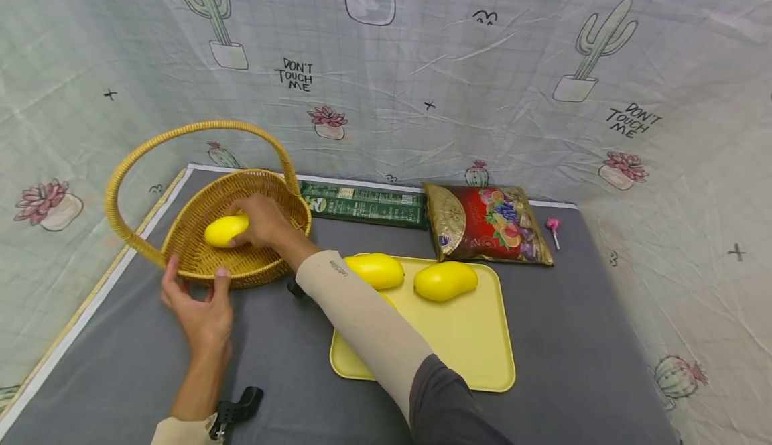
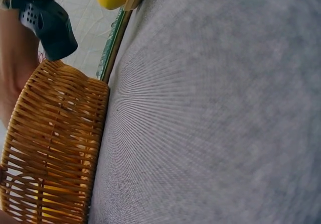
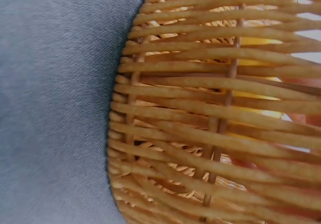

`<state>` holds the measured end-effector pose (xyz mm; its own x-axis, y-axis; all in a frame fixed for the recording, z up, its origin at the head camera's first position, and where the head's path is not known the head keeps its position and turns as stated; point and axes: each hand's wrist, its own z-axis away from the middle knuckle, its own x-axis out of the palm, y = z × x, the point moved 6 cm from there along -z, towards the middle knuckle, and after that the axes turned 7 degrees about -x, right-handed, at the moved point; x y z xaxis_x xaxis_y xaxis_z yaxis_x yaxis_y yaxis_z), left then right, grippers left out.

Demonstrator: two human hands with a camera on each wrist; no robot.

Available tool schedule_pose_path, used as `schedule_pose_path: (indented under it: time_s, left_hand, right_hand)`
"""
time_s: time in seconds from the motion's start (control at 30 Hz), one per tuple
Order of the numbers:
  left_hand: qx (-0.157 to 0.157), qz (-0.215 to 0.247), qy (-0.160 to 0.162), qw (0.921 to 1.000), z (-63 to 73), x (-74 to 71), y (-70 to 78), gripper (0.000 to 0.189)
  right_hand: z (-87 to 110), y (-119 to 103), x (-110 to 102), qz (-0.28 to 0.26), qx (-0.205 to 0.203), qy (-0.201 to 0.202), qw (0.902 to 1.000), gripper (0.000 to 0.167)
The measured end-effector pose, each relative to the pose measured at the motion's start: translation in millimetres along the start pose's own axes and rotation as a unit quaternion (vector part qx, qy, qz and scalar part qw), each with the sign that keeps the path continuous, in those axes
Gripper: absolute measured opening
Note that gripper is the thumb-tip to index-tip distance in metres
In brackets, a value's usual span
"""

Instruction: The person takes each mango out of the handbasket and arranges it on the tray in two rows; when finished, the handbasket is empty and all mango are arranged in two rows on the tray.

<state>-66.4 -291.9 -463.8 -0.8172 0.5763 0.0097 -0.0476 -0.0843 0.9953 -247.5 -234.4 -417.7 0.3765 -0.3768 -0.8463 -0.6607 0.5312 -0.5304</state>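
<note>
A yellow mango (image 1: 223, 231) is inside the wicker basket (image 1: 265, 274), low between its walls. My right hand (image 1: 261, 222) reaches in over the rim and grips the mango from its right side. At the basket's near left rim, my left hand (image 1: 202, 311) holds the edge, thumb and index finger spread apart. On the yellow tray (image 1: 464, 344) lie two more mangoes, one on the left (image 1: 376, 271) and one on the right (image 1: 446, 281); a sliver of another shows behind my right sleeve. Through the weave in the right wrist view, yellow patches (image 3: 256, 63) show.
A green flat package (image 1: 364, 204) lies along the back edge. Beside it rests a red and gold candy bag (image 1: 488, 224), with a pink lollipop (image 1: 553, 227) to its right. The basket's tall handle (image 1: 208, 125) arches up. A printed curtain (image 1: 422, 63) hangs around the table.
</note>
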Motion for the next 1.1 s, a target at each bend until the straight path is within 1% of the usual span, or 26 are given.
schedule_pose_path:
  time_s: [0.1, 0.2, 0.4, 0.63, 0.73, 0.9, 1.0, 1.1]
  left_hand:
    - [-0.003, -0.002, -0.001, 1.0000, -0.6, 0.3, 0.5, 0.077]
    - [-0.006, -0.004, -0.002, 1.0000, -0.3, 1.8, 0.1, 0.077]
    - [-0.005, 0.001, 0.003, 1.0000, -0.8, 0.7, -0.7, 0.077]
    - [-0.004, 0.000, 0.005, 1.0000, -1.2, -0.3, -2.1, 0.077]
    - [-0.007, -0.004, 0.007, 0.9999, -1.7, -0.7, -2.0, 0.077]
    - [-0.006, -0.007, 0.007, 0.9999, -2.2, -0.3, -2.1, 0.077]
    - [-0.003, -0.005, 0.006, 1.0000, -2.0, -0.2, -1.6, 0.077]
    - [0.002, 0.001, 0.007, 1.0000, -1.7, -0.3, -0.9, 0.078]
  right_hand:
    - [6.4, -2, -2, -0.009, 0.004, -0.009, 0.9999, 0.053]
    - [14.5, -2, -7, -0.027, -0.002, -0.010, 0.9996, 0.053]
    - [28.6, -11, -22, -0.040, -0.046, 0.011, 0.9981, 0.055]
    - [55.4, -25, -44, -0.047, -0.063, 0.039, 0.9961, 0.056]
    - [69.5, -29, -55, -0.052, -0.073, 0.058, 0.9943, 0.058]
    - [96.5, -30, -73, -0.074, -0.077, 0.106, 0.9887, 0.061]
    - [112.9, -29, -82, -0.097, -0.080, 0.131, 0.9834, 0.062]
    - [128.8, -25, -89, -0.132, -0.086, 0.152, 0.9758, 0.062]
